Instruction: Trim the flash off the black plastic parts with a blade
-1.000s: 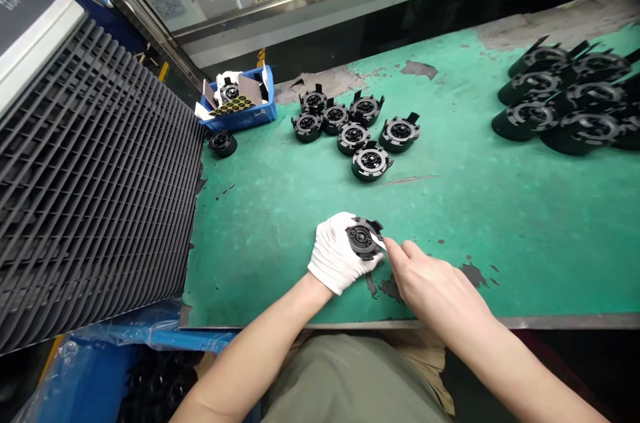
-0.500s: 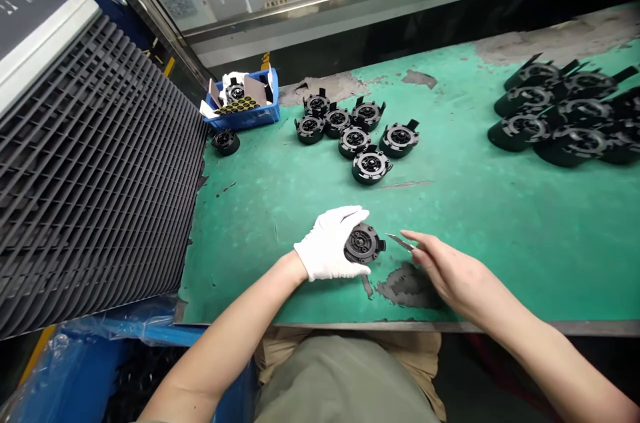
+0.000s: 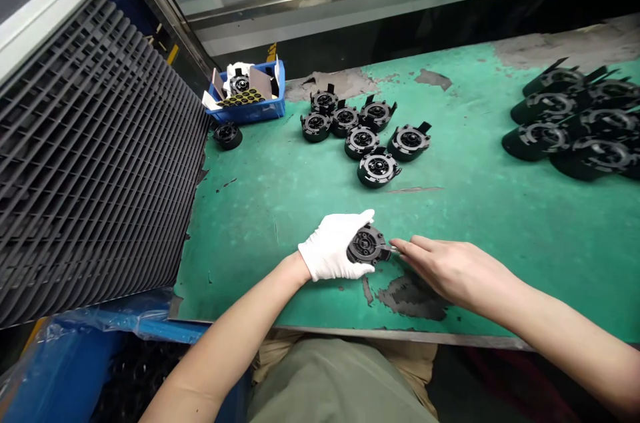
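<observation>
My left hand [image 3: 334, 246], in a white glove, is closed round a black round plastic part [image 3: 365, 246] just above the green bench. The part's ribbed, hubbed face is turned up, and a small tab sticks out at its right side. My bare right hand [image 3: 440, 266] pinches a small knife with a thin pointed blade [image 3: 393, 248]. Its tip is at the part's right edge, by the tab; whether it touches is too small to tell. The fingers hide the rest of the knife.
Several similar black round parts [image 3: 379, 168] stand in a group beyond my hands. More black parts [image 3: 580, 120] are clustered at the far right. A blue bin [image 3: 255, 113] sits at the back left, with one black part [image 3: 227, 136] before it. Stacked grey grids [image 3: 100, 163] border the left.
My right hand has moved left, bringing the blade from beside the round part to its right edge. My left hand keeps its hold. The view has shifted slightly.
</observation>
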